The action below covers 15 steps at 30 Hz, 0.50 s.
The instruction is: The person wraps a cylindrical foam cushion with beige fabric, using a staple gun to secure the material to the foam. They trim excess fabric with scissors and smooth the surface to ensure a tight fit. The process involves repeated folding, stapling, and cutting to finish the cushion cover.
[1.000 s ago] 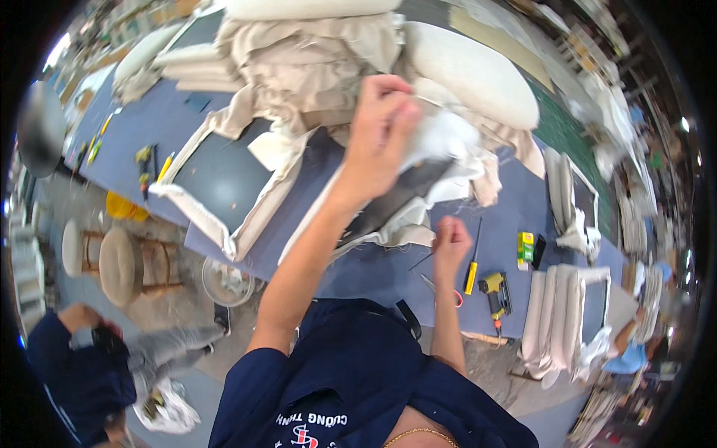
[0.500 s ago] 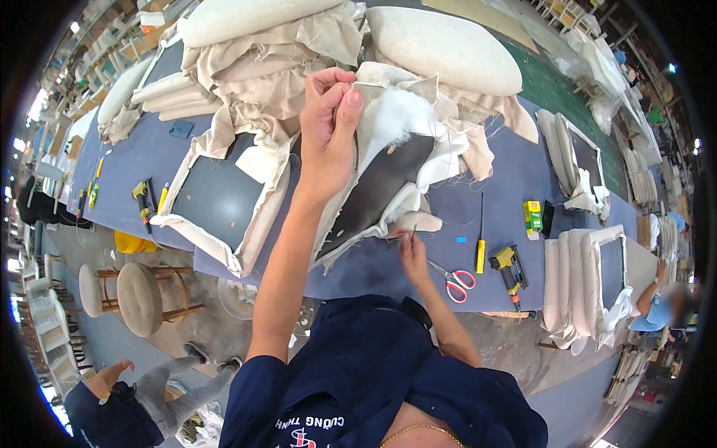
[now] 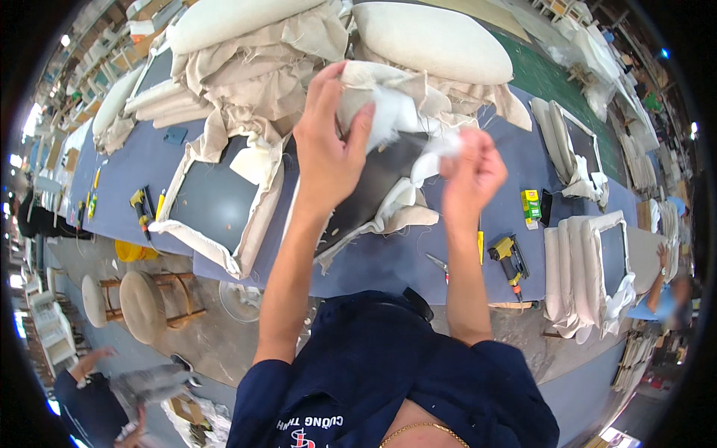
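Left hand [image 3: 328, 149] pinched on white batting [image 3: 388, 112] and cream fabric, frame centre-top. Right hand [image 3: 470, 175] closed on a tuft of the same batting, just right of it. Both raised over the dark seat panel [image 3: 373, 187] on the blue table [image 3: 112, 194]. Yellow staple gun [image 3: 509, 257] and scissors [image 3: 439, 263] lower right. Padded cushions [image 3: 433, 41] along top.

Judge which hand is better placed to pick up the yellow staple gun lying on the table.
The right hand, probably. The staple gun lies on the blue table below it on the person's right, while the left hand grips the cream fabric of the seat cushion, further away.
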Each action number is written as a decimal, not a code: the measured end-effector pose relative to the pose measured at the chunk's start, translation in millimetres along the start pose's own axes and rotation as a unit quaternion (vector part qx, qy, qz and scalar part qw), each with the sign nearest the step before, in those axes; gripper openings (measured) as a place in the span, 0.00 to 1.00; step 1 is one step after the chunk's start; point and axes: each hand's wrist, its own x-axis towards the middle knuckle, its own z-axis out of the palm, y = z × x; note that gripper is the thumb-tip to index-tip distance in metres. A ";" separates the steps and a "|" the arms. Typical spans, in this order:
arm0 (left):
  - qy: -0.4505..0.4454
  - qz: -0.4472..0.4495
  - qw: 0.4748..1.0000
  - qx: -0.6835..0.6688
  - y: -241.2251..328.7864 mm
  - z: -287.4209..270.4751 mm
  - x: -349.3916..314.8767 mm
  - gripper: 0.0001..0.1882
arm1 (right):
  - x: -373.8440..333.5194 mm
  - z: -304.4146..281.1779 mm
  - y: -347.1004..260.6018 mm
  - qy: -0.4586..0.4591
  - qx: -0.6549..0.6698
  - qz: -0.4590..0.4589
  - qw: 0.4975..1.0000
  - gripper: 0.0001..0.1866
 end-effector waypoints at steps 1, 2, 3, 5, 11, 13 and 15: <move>0.012 -0.002 1.000 -0.001 -6.0 -2.6 1.5 0.20 | -5.4 -24.6 9.3 0.031 0.026 0.010 0.999 0.13; 0.009 -0.026 0.999 -0.044 -10.4 -4.0 2.7 0.21 | -8.9 -53.9 18.8 0.065 0.050 0.018 0.996 0.14; 0.008 -0.049 0.995 -0.083 -13.6 -8.8 3.8 0.21 | -14.6 -80.2 27.3 0.031 -0.098 0.042 0.994 0.14; -0.005 -0.079 0.988 -0.136 -16.3 -13.6 5.4 0.23 | -28.7 -119.1 38.8 -0.034 -0.384 0.081 0.919 0.15; -0.012 -0.078 0.972 -0.220 -9.4 -11.2 0.0 0.23 | -47.7 -41.0 -23.3 -0.131 -0.288 -0.023 0.948 0.11; -0.024 -0.077 0.972 -0.221 -4.6 -11.0 -1.6 0.23 | -40.0 -18.2 -33.6 -0.173 -0.296 -0.074 0.937 0.09; -0.028 -0.079 0.970 -0.227 -1.0 -10.1 -3.7 0.22 | -33.2 -6.9 -37.6 -0.190 -0.312 -0.058 0.929 0.07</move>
